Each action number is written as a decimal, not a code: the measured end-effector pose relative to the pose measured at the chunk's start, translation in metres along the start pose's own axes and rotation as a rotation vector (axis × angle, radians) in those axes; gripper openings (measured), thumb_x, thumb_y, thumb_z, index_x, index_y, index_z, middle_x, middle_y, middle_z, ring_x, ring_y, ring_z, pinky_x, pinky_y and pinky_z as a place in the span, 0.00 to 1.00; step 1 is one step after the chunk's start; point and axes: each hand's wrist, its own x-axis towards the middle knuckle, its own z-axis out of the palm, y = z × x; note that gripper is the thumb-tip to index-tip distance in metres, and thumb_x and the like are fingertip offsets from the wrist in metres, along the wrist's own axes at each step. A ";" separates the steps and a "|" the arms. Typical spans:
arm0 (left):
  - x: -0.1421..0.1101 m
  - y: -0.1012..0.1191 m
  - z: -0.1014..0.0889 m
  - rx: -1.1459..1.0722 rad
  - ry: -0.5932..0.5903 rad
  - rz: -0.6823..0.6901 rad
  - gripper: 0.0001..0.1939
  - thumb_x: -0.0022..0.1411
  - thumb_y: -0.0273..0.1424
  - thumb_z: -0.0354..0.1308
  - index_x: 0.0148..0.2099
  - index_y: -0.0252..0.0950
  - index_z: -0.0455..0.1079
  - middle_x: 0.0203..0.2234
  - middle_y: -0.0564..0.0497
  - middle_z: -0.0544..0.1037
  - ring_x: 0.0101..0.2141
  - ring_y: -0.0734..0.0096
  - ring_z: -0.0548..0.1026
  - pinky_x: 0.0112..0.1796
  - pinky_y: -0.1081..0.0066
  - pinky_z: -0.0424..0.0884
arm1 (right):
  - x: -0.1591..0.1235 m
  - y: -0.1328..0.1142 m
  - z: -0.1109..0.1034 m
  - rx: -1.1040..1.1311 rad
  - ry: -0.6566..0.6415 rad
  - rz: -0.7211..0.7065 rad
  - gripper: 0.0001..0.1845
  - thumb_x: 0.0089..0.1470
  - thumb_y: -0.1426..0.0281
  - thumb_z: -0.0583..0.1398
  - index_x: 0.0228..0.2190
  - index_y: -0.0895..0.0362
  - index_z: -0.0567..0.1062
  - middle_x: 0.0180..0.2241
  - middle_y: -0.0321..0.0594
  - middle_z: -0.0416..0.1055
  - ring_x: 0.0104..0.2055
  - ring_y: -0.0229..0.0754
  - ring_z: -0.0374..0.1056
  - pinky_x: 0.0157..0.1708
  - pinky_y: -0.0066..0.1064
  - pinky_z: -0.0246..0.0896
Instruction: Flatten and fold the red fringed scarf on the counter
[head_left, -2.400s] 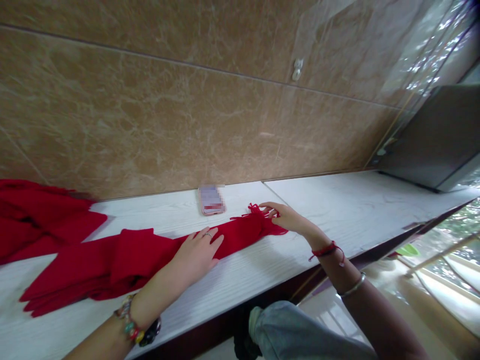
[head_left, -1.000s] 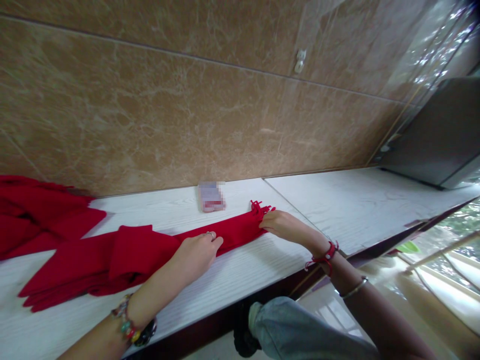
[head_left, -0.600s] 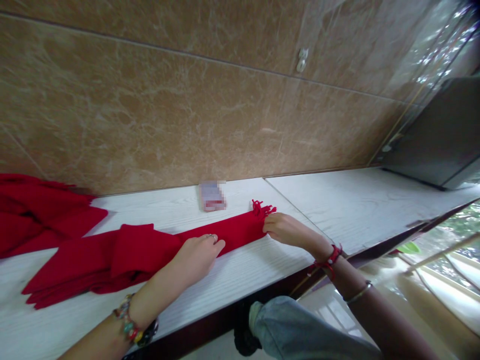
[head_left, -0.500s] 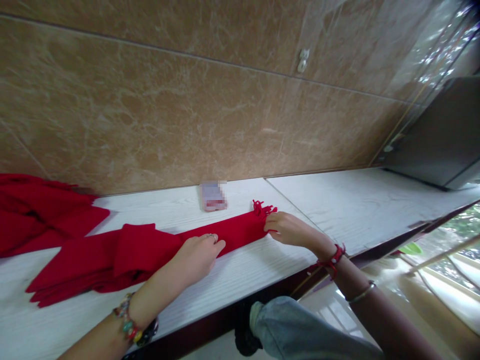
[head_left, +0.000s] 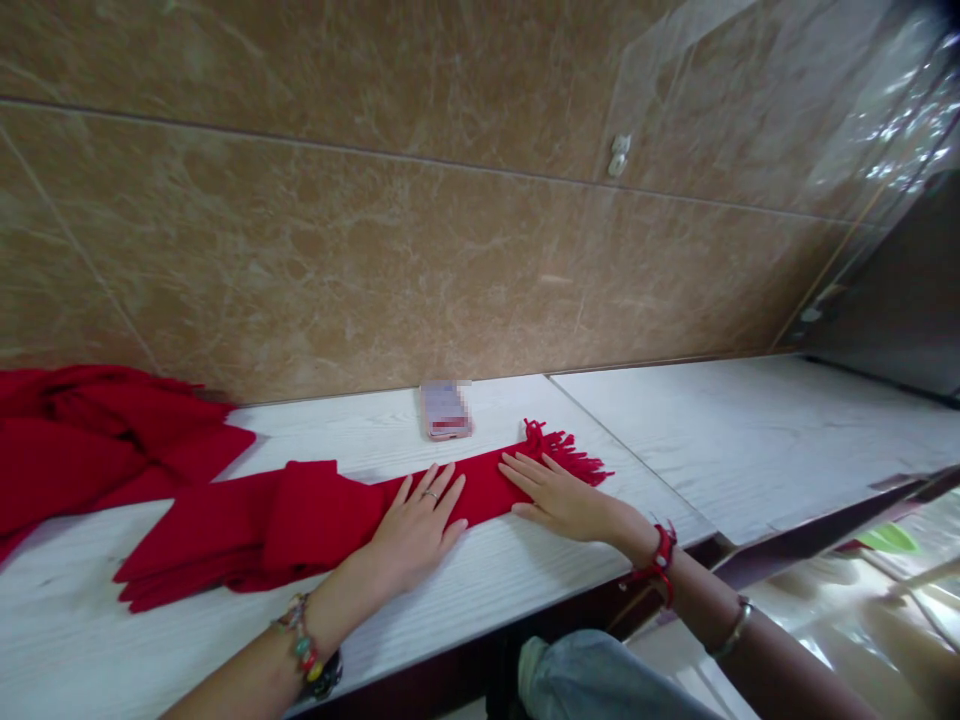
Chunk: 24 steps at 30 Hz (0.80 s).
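Red, matte cloth is seen in the scarf (head_left: 484, 485), which is laid along a white, wood-grained bench (head_left: 675, 430): a narrow strip, with folds (head_left: 304, 520) gathered at the left and a tasselled fringe (head_left: 576, 462) spread at the right. The strip is partly covered by the left hand (head_left: 420, 525), fingers splayed, and, near the fringe, by the right hand (head_left: 561, 498), fingers extended; nothing is grasped by either. Heaped red fabric (head_left: 82, 445) is placed farther left; a phone (head_left: 444, 410) is set between scarf and brown marbled wall (head_left: 360, 270).
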 end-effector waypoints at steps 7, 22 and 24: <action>0.002 -0.004 -0.013 -0.039 -0.086 -0.015 0.24 0.65 0.37 0.36 0.61 0.35 0.49 0.59 0.42 0.50 0.58 0.57 0.48 0.53 0.53 0.49 | 0.025 -0.008 -0.006 -0.028 0.141 0.041 0.24 0.57 0.65 0.49 0.53 0.63 0.60 0.55 0.53 0.55 0.58 0.51 0.48 0.53 0.50 0.45; 0.016 -0.044 -0.027 -0.096 -0.076 -0.209 0.16 0.62 0.34 0.42 0.45 0.33 0.66 0.39 0.43 0.73 0.41 0.64 0.71 0.41 0.68 0.64 | 0.043 0.053 -0.011 0.151 0.032 0.105 0.08 0.52 0.71 0.56 0.35 0.62 0.71 0.37 0.45 0.66 0.38 0.38 0.63 0.40 0.30 0.57; 0.015 -0.048 -0.031 -0.077 -0.121 -0.235 0.17 0.62 0.36 0.42 0.46 0.33 0.65 0.40 0.42 0.74 0.41 0.61 0.71 0.41 0.65 0.64 | 0.041 0.057 -0.014 0.142 0.010 0.115 0.07 0.52 0.71 0.56 0.33 0.61 0.72 0.35 0.44 0.67 0.37 0.39 0.63 0.41 0.30 0.56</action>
